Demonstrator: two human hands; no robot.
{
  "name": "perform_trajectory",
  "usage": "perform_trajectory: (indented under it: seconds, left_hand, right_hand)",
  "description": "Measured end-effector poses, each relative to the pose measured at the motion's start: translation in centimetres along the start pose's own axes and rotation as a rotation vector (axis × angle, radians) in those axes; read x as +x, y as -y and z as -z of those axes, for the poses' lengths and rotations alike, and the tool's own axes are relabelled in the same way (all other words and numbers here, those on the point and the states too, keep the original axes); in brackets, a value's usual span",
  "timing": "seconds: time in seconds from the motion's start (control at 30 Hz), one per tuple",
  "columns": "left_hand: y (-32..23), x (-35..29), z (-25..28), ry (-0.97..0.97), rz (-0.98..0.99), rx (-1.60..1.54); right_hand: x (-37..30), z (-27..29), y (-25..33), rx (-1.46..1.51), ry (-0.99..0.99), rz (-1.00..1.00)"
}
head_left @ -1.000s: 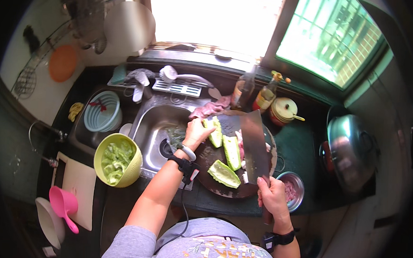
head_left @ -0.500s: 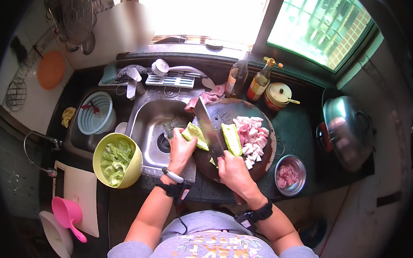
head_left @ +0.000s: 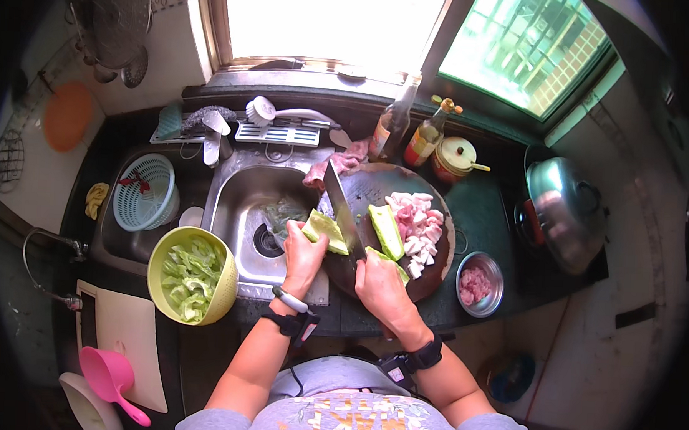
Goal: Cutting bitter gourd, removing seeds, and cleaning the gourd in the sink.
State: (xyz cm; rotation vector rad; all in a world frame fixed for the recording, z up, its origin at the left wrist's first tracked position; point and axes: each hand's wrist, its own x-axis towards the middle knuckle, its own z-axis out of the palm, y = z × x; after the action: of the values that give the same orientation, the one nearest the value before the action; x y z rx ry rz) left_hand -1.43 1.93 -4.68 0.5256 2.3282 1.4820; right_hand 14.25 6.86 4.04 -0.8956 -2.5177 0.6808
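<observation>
My left hand (head_left: 304,258) pinches a piece of pale green gourd (head_left: 326,231) at the left edge of the round chopping board (head_left: 361,186). A cleaver (head_left: 339,202), gripped in my right hand (head_left: 386,292), stands with its blade beside that piece, pointing away from me. My right fingers wrap its handle, which is mostly hidden. To the right of the blade lies a long gourd half (head_left: 386,231), hollow side up. Another green piece (head_left: 392,265) shows partly behind my right hand. Cut pale pink meat (head_left: 415,222) is heaped on the board's right side.
A yellow-green basket (head_left: 230,287) of sliced gourd stands left of the steel sink (head_left: 241,195). A metal bowl (head_left: 498,287) of minced meat sits right of the board. Bottles (head_left: 394,125) and a lidded jar (head_left: 455,154) stand behind it; a lidded wok (head_left: 564,209) is far right.
The whole view has shifted slightly. More green gourd now shows beside my right hand. Both hands keep their hold on the gourd piece and the cleaver.
</observation>
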Motion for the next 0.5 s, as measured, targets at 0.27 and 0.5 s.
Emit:
perform_trajectory:
  seconds: [0.27,0.5]
  left_hand:
    - [1.0,0.4,0.1,0.041,-0.065,-0.023]
    - [-1.0,-0.8,1.5,0.16,0.009,-0.191]
  right_hand:
    - [0.9,-0.8,-0.1,0.0,0.063,-0.053]
    - [0.8,-1.1,-1.0,0.258,0.231,-0.397]
